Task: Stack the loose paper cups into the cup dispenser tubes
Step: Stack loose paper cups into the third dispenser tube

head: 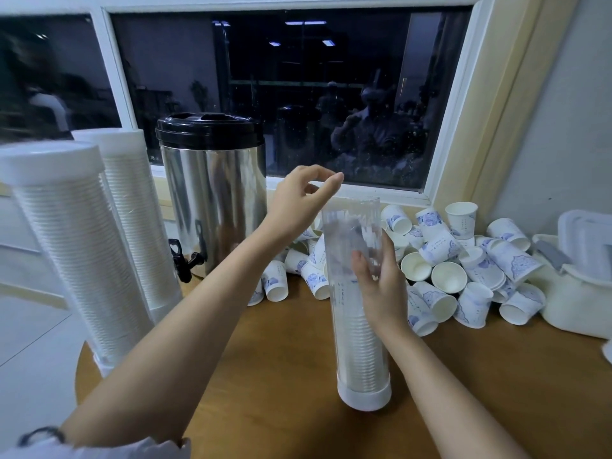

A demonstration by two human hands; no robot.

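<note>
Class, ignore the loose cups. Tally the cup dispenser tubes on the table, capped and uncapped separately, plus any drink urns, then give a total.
Capped dispenser tubes: 2
Uncapped dispenser tube: 1
Steel drink urn: 1
Total: 4

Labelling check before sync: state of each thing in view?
centre tube: upright, uncapped, partly filled with cups
left hand: empty, above the tube mouth
right hand: holds centre tube
near left tube: capped, full
far left tube: capped, full
loose cups: piled on table
urn: lid on
</note>
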